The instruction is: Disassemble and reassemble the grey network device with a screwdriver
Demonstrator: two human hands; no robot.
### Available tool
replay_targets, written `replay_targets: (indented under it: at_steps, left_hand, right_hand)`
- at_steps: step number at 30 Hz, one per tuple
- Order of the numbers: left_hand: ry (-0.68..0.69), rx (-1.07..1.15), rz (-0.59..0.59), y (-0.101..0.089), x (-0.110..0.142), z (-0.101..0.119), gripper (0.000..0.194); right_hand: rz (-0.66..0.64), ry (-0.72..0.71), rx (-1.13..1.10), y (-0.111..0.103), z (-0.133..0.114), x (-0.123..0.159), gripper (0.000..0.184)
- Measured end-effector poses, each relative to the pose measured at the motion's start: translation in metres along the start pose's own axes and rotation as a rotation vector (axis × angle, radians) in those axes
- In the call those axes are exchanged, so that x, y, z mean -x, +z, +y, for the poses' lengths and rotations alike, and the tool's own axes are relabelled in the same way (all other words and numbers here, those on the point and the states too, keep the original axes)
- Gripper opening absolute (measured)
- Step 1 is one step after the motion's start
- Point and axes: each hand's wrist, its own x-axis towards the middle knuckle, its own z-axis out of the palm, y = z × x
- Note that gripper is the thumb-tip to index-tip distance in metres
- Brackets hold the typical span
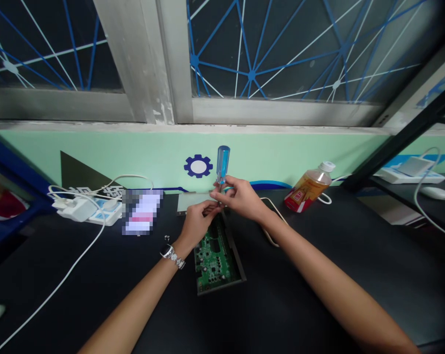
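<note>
My right hand (242, 196) grips a screwdriver (223, 162) with a clear blue handle, held nearly upright with its tip down. Its fingers pinch the lower end, around the shaft. Just below, my left hand (198, 223) has its fingers pressed together near the tip; what they hold, if anything, is hidden. Under both hands lies a green circuit board (215, 268) in a dark metal frame (239, 260). A pale flat panel (189, 200) shows behind my left hand, partly covered. Small shiny pieces, perhaps screws, (167, 238) lie left of the board.
On the black table (311, 305), a pixelated bright rectangle (143, 211) and a white power strip (110, 212) with cables stand left. A tilted drink bottle (309, 187) is at the back right. A pale-rimmed flat object (273, 241) lies partly behind my right forearm. The green wall (163, 147) bounds the back.
</note>
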Motion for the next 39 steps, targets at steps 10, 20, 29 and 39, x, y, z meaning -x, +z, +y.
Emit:
replay_targets:
  at_steps: [10,20,29,39]
  left_hand:
    - [0.056,-0.096,-0.100,-0.005,-0.002,0.008,0.022]
    - [0.099,-0.185,0.135,0.005,0.004,0.004,0.013]
    - [0.049,-0.172,0.136,0.004,0.004,0.005,0.016]
    - [0.068,-0.157,0.018,0.000,0.002,0.007,0.026]
  right_hand:
    - [-0.144,-0.010,-0.122,-0.009,-0.002,0.001,0.018]
    - [0.156,-0.080,0.119,0.009,0.004,0.001,0.026]
    - [0.084,-0.107,0.210,0.005,-0.006,0.002,0.023]
    - [0.031,-0.102,0.142,-0.003,-0.007,0.002,0.026]
